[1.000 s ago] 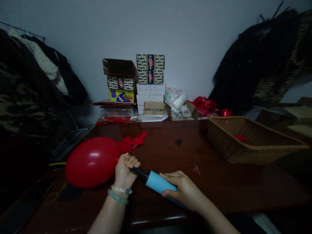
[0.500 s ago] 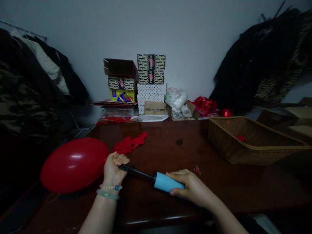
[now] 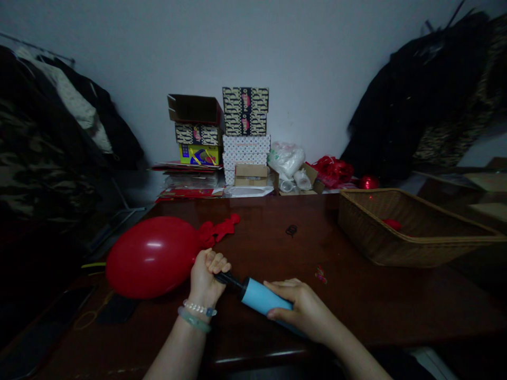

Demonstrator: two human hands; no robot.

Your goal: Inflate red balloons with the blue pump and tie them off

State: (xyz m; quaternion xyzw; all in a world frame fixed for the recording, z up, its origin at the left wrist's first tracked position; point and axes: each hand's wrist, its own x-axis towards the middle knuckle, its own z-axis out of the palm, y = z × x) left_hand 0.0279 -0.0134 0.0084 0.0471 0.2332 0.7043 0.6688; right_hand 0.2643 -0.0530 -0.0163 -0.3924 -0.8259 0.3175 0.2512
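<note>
My left hand is closed around the black end of a balloon pump, right at the neck of a red balloon. The balloon is large and inflated, sticking out to the left of my fist. The exact join of neck and pump is hidden by my fingers. My right hand grips the light blue barrel of the balloon pump, which slants down to the right. Only a short length of black shaft shows between the barrel and my left hand. Just behind the balloon lie several limp red balloons.
A wicker basket with something red inside stands at the right. Small black bands and a small colourful bit lie mid-table. A dark phone-like slab is at left. Stacked boxes line the wall.
My left hand has moved right, bringing the balloon with it. The black shaft has slid into the blue barrel, so less of it shows. My right hand has shifted only slightly left.
</note>
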